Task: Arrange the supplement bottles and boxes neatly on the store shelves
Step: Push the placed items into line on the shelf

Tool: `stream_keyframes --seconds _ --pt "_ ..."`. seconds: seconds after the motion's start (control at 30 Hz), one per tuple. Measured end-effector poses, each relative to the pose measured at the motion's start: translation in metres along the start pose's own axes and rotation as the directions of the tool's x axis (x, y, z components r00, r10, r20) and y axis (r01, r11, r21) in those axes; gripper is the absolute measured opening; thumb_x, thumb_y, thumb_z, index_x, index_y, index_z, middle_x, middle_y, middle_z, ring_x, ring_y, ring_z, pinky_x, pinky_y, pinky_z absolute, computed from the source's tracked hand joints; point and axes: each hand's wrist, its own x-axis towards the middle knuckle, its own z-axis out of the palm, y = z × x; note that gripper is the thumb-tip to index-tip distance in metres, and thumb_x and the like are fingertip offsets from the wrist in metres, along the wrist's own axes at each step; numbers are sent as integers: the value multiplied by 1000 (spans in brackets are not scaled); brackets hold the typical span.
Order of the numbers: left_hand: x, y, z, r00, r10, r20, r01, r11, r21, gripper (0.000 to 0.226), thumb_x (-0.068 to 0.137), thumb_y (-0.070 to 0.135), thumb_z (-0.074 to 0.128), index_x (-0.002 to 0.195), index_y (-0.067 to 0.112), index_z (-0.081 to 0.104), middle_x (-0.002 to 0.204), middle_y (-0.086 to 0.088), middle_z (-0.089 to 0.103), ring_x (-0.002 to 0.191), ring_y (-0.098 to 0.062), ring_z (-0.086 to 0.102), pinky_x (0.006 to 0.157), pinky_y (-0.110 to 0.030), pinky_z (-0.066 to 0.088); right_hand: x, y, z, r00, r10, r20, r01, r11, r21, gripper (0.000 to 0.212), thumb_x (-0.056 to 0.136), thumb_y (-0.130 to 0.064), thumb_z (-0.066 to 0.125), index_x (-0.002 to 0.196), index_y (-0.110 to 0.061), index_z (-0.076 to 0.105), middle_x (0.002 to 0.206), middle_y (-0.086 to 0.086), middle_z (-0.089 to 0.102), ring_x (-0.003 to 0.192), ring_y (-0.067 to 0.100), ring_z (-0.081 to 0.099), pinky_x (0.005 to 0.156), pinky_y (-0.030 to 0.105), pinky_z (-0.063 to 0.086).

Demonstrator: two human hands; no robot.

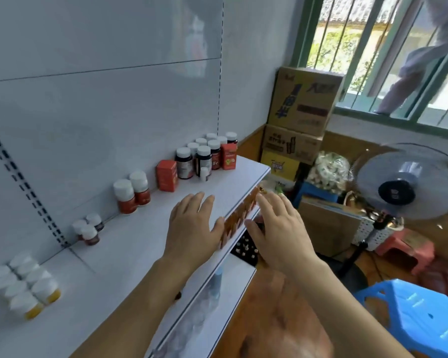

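Observation:
A white shelf (130,251) carries groups of supplements along its back wall. At the far left stand several white-capped bottles with yellow bases (23,285). Further along are three small dark red bottles (88,232), two larger red bottles (132,193), a red box (167,175), several dark bottles (199,158) and a second red box (228,156). My left hand (192,226) lies flat over the shelf's front part, fingers straight, holding nothing. My right hand (277,228) is spread just past the front edge, also empty. An orange strip (241,218) on the shelf edge runs between them.
A lower shelf (233,293) sticks out beneath, with blurred items on it. Stacked cardboard boxes (300,120) fill the corner under a barred window (373,47). A standing fan (409,187), a pink stool (409,251) and a blue stool (419,319) crowd the floor on the right.

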Motion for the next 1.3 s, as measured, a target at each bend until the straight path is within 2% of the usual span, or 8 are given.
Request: stream_keyframes --seconds 0.3,0.47,0.6,0.83,1.0,1.1,1.2,1.3 --pt "167 -5 82 997 -78 -20 77 996 -53 58 100 44 46 151 17 39 158 -5 36 146 -23 28 120 -39 22 173 68 42 990 -89 113 89 996 4 67 103 -56 34 159 -25 14 167 5 16 155 28 5 125 47 14" --pt "246 0 110 995 -96 -38 94 994 -50 59 99 41 48 151 16 38 158 -4 35 146 -22 28 119 -37 24 266 105 63 988 -141 68 139 990 33 60 104 -44 42 156 -19 26 161 7 32 151 29 21 122 46 25" --pt "293 0 131 995 -82 -50 82 997 4 59 98 39 53 150 14 40 155 -5 39 141 -24 36 116 -39 32 329 127 80 981 -174 85 164 980 114 58 104 -35 45 156 -18 26 159 3 34 149 25 22 122 39 22" --pt "359 4 176 982 -110 -157 133 980 148 58 81 19 77 133 3 58 138 -14 58 114 -36 61 93 -45 53 444 162 122 939 -292 182 228 924 306 62 99 -16 51 156 -14 25 156 8 39 144 27 33 115 34 29" --pt "379 13 200 964 -188 -190 235 936 262 47 79 17 76 123 4 65 122 -8 66 104 -32 59 84 -46 56 504 175 158 856 -459 239 309 823 476 77 93 -19 65 156 -12 23 157 8 37 145 28 34 114 35 33" --pt "380 16 211 955 -221 -199 278 899 338 40 77 7 76 116 7 68 113 -5 65 101 -30 55 82 -44 53 526 174 174 812 -520 266 274 741 613 84 88 -23 75 154 -11 26 150 7 45 137 25 43 99 21 33" --pt "382 18 211 956 -220 -194 279 885 373 38 75 6 77 111 9 67 115 -6 61 108 -31 52 83 -46 51 540 170 190 795 -548 262 232 673 702 90 84 -30 79 155 -17 24 143 2 53 130 24 51 93 20 38" --pt "382 17 213 959 -239 -153 279 892 355 47 72 4 79 116 11 62 131 -11 53 122 -32 47 87 -48 53 552 167 198 802 -547 240 208 633 746 70 81 -32 80 140 -28 43 120 -15 61 112 12 60 78 9 40"
